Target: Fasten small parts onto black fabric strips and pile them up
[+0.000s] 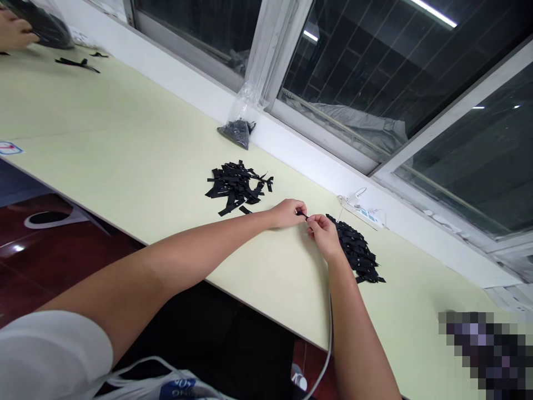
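Between my two hands a small black strip (302, 215) is stretched above the pale table. My left hand (288, 213) pinches one end of it, fingers closed. The other end is pinched by my right hand (323, 234). Left of my hands lies a loose pile of black strips (235, 186), some bearing small light spots. A second, denser pile of black strips (356, 247) is just behind and right of my right hand, which partly hides it.
By the window ledge stands a clear plastic bag (239, 125) with dark pieces inside. A power strip (368, 214) with white cords lies along the ledge. Another person's hand (15, 30) is at the far left near a dark bag (48, 25). A cable (330, 328) crosses the table's front edge.
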The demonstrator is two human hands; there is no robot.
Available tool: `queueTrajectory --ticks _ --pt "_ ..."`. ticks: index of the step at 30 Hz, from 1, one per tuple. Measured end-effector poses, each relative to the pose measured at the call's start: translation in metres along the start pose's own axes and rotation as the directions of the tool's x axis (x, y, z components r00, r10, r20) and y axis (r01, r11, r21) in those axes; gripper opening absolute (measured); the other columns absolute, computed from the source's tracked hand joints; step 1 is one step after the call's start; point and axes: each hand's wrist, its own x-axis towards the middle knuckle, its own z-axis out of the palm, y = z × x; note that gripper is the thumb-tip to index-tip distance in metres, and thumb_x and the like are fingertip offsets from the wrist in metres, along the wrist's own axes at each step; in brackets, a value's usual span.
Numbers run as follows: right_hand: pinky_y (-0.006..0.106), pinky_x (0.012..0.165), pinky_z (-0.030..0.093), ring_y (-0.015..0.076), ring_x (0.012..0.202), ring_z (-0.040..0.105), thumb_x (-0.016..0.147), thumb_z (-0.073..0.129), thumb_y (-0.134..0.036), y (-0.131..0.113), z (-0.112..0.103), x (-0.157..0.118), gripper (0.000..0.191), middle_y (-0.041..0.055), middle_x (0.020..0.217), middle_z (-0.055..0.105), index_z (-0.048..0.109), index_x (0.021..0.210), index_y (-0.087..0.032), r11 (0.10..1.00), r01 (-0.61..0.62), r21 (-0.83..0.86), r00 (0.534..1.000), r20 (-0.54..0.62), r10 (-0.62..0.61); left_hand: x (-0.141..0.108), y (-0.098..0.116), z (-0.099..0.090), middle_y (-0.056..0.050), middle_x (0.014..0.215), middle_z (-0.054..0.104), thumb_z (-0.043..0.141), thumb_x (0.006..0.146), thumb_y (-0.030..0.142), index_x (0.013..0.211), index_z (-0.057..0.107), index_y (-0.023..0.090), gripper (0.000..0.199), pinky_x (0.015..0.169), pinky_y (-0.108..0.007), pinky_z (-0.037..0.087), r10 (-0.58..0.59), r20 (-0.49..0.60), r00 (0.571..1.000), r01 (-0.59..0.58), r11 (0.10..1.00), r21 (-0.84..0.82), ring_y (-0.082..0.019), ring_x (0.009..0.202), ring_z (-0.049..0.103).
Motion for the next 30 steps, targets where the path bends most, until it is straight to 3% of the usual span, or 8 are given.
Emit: queueTrajectory --ticks 9,14,18,20,22,26,30 --pt "0.025 0.052 0.043 0.013 0.063 0.054 0.063 0.079 -0.052 -0.004 -0.013 0.003 0.042 0.002 0.084 0.063 0.065 0.086 -0.019 0.999 0.031 0.041 0.994 -0.11 -0.026 0.004 -0.001 0.001 -0.003 0.078 0.068 0.062 0.081 0.026 0.085 0.072 0.013 0.018 0.068 -0.025 0.044 -0.068 -0.03 0.997 0.064 0.991 -0.116 -0.013 0.071 0.057" --pt "0.024 0.051 0.042 0.014 0.063 0.055 0.061 0.078 -0.051 -0.008 -0.02 0.004 0.044 0.0004 0.074 0.061 0.067 0.089 -0.018 0.999 0.01 0.044 0.978 -0.208 -0.001 0.003 0.0 0.002 -0.004 0.077 0.069 0.063 0.081 0.027 0.088 0.073 0.012 0.019 0.069 -0.026 0.046 -0.081 -0.008 0.997 0.079 0.987 -0.141 -0.013 0.072 0.058" --pt "0.026 0.055 0.042 0.016 0.063 0.056 0.068 0.071 -0.05 -0.009 -0.043 0.004 0.041 0.0004 0.072 0.061 0.068 0.094 -0.018 0.987 0.031 -0.157 0.942 -0.327 -0.081 0.002 0.0 0.0 -0.004 0.077 0.068 0.063 0.082 0.028 0.088 0.073 0.013 0.019 0.073 -0.028 0.048 -0.086 0.013 0.996 0.087 0.987 -0.138 -0.014 0.071 0.059" --pt "0.03 0.062 0.044 0.0174 0.064 0.056 0.072 0.069 -0.046 -0.007 -0.062 0.004 0.037 0.0008 0.072 0.061 0.07 0.097 -0.019 0.932 -0.022 -0.361 0.898 -0.416 -0.14 0.002 0.0 -0.001 -0.005 0.079 0.068 0.062 0.083 0.029 0.09 0.072 0.013 0.019 0.075 -0.029 0.048 -0.085 0.031 0.996 0.088 0.987 -0.132 -0.014 0.071 0.059" --pt "0.034 0.069 0.045 0.0195 0.067 0.057 0.072 0.068 -0.04 -0.004 -0.082 0.002 0.032 0.0023 0.076 0.064 0.071 0.098 -0.021 0.854 -0.158 -0.495 0.848 -0.511 -0.14 0.001 -0.001 -0.001 -0.005 0.081 0.068 0.062 0.084 0.029 0.09 0.072 0.014 0.019 0.076 -0.029 0.048 -0.085 0.039 0.996 0.089 0.989 -0.115 -0.014 0.072 0.059" --pt "0.039 0.076 0.047 0.0231 0.071 0.058 0.068 0.07 -0.031 0.005 -0.111 -0.001 0.027 0.006 0.082 0.067 0.069 0.092 -0.021 0.775 -0.4 -0.49 0.771 -0.636 -0.004 0.001 -0.002 -0.001 -0.005 0.084 0.069 0.061 0.085 0.029 0.091 0.072 0.015 0.018 0.075 -0.029 0.048 -0.079 0.039 0.996 0.081 0.995 -0.055 -0.014 0.076 0.06" --pt "0.042 0.081 0.048 0.0249 0.074 0.059 0.067 0.07 -0.029 0.009 -0.118 -0.002 0.023 0.0064 0.082 0.066 0.065 0.087 -0.021 0.763 -0.451 -0.463 0.734 -0.679 0.022 -0.001 -0.002 -0.002 -0.006 0.087 0.07 0.059 0.086 0.026 0.09 0.071 0.015 0.017 0.074 -0.028 0.047 -0.033 0.043 0.999 0.032 0.999 0.025 -0.014 0.076 0.06"
